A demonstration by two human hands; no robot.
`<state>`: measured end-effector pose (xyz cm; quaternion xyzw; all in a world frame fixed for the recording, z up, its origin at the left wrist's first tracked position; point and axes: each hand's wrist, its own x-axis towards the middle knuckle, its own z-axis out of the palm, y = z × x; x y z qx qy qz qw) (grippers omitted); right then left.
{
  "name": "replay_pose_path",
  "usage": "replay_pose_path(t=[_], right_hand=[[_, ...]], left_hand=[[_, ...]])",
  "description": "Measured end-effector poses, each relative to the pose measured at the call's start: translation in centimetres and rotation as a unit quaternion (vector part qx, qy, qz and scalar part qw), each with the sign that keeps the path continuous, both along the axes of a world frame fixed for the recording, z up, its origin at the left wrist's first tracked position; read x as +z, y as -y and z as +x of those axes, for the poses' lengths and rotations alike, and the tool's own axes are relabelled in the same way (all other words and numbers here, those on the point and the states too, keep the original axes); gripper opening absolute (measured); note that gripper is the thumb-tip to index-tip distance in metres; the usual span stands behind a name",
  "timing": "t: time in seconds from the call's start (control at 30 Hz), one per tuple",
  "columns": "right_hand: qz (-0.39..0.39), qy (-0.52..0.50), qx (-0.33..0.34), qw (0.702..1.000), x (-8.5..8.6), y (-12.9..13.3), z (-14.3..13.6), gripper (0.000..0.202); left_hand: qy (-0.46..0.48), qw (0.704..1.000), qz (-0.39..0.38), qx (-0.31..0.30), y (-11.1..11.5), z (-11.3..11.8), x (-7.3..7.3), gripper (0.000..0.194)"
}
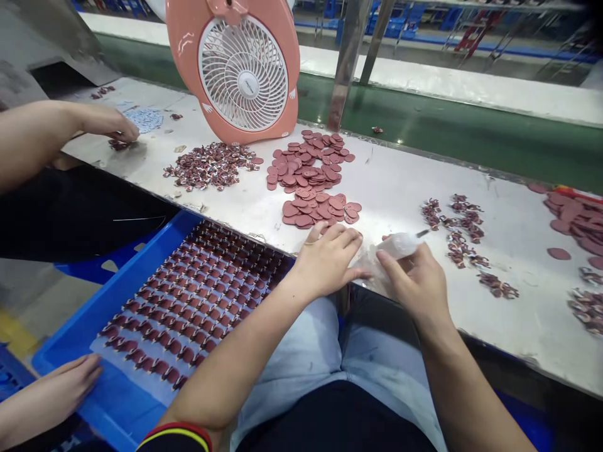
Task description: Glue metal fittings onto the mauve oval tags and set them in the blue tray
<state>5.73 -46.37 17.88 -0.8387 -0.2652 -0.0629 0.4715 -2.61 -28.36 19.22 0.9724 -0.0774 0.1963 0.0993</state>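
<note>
My right hand point(424, 285) is wrapped round a small translucent squeeze bottle point(399, 245), its thin dark tip pointing to the right. At the table's front edge, my left hand point(327, 260) rests palm down with its fingers stretched out. Its fingertips reach the near edge of a pile of flat reddish-brown discs point(313, 210); whether they touch one is hidden. To the right of the bottle lie small clusters of dark brown and white figure-like pieces point(461, 232). A heap of similar small pieces point(210, 166) lies left of the discs.
A blue crate point(70, 336) beside my left arm holds rows of assembled brown pieces on a sheet. An orange fan point(188, 47) stands behind the heaps. A co-worker's hand point(110, 122) is over pieces at left; another hand point(70, 383) is by the crate. More discs point(579, 220) lie right.
</note>
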Motion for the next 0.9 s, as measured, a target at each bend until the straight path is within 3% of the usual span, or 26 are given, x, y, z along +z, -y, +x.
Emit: replay_pose_path(t=[0.07,0.17,0.23,0.27,0.33,0.4,0.53,0.57,0.63,0.7,0.9], right_hand=[[0.073,-0.028,-0.005,0.997,0.1,0.7,-0.4,0.031],[0.188,-0.063,0.013,0.98,0.3,1.7,-1.5,0.029],[0.232,-0.1,0.053,0.966,0.5,2.1,-2.4,0.026],[0.237,-0.121,0.078,0.961,0.6,2.2,-2.8,0.024],[0.223,-0.154,0.127,0.954,0.8,2.1,-4.0,0.022],[0.198,-0.165,0.168,0.952,0.9,1.6,-5.3,0.024],[0.175,-0.125,0.183,0.959,0.8,0.5,-7.8,0.027],[0.174,-0.105,0.173,0.964,0.7,0.3,-8.2,0.027],[0.173,-0.053,0.146,0.973,0.2,0.1,-8.6,0.03],[0.167,0.007,0.131,0.977,-0.3,0.0,-8.6,0.035],[0.115,0.098,0.185,0.971,-0.8,-0.4,-8.4,0.04]], left_hand=[[0.0,0.999,-0.01,-0.054,0.0,-0.7,-0.9,0.052],[0.045,0.992,-0.069,-0.096,0.3,-2.3,-2.1,0.02],[0.069,0.977,-0.181,-0.087,1.2,-3.4,-2.5,0.018],[0.078,0.953,-0.283,-0.073,1.8,-3.9,-2.4,0.014],[0.086,0.852,-0.516,-0.03,3.4,-4.8,-2.1,0.002],[0.084,0.711,-0.698,0.026,5.0,-5.7,-1.5,0.012],[0.024,0.461,-0.883,0.083,7.3,-7.2,-0.7,0.024],[0.014,0.415,-0.905,0.09,7.6,-7.5,-0.6,0.025],[0.016,0.39,-0.914,0.108,7.9,-7.9,-0.6,0.022],[0.029,0.395,-0.909,0.129,8.1,-8.1,-0.5,0.02],[0.035,0.379,-0.905,0.19,7.9,-8.3,0.0,0.024]])
